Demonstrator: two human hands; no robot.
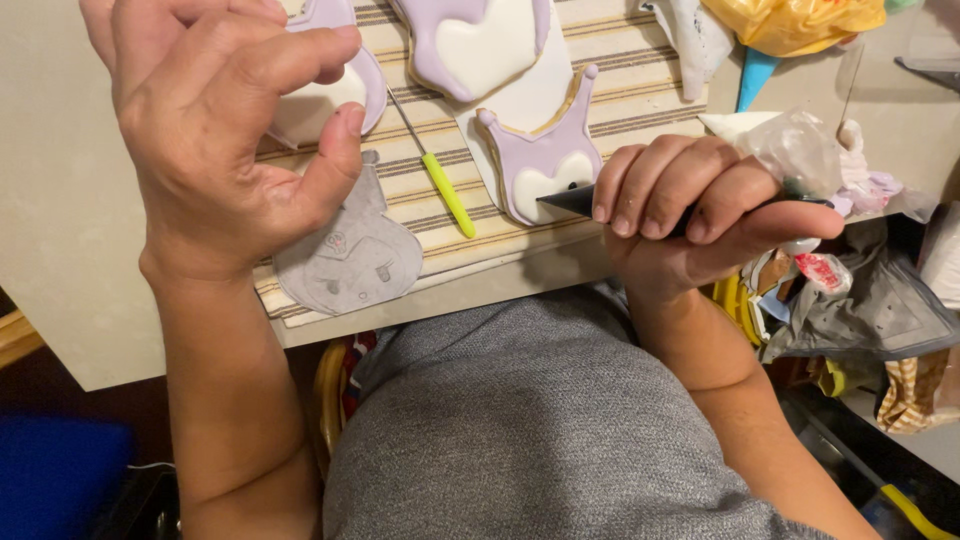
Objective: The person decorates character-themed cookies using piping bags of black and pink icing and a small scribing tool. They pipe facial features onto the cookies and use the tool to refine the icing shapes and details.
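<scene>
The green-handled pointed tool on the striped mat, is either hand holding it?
No. The green-handled tool lies untouched on the striped mat, between the left hand and the right hand.

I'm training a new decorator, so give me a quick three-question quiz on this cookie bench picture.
1. True or false: the right hand grips a black piping bag.
2. What colour is the handle of the scribe tool on the striped mat? A red B yellow-green C blue
3. What grey item lies under the left hand?

Key: 1 true. 2 B. 3 a paper cutout of the character.
</scene>
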